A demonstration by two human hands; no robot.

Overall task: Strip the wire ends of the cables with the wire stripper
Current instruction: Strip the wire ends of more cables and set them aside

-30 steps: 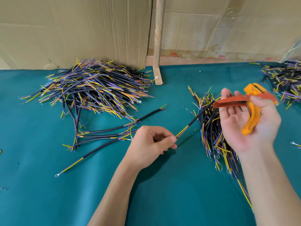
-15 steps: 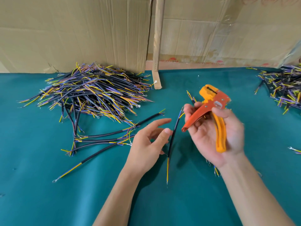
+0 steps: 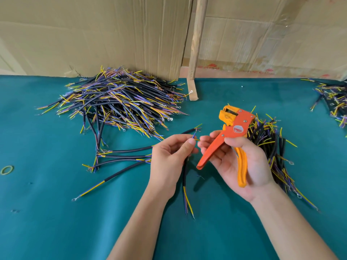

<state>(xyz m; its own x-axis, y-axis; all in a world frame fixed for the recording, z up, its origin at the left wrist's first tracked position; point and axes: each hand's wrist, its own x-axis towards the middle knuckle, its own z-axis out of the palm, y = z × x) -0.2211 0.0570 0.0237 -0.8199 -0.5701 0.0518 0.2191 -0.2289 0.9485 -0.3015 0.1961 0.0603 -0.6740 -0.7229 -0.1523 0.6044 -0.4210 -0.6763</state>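
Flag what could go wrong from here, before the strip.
1. The left hand pinches the cable close to its upper end; those fingers may sit near the wire stripper head when it closes.
2. The right hand holds the stripper with handles spread; its grip may slip.
3. The wires look thin, so one could be missed.

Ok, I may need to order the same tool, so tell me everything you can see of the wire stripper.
The wire stripper looks plastic-bodied: a yellow-orange head with a dark slot, a red-orange side plate with rivets and a round label, one red-orange handle and one yellow-orange handle. The handles are spread apart. It is held above the teal table, head pointing up and away. The right hand grips it, thumb on top, fingers between the handles. No wire sits in its head.
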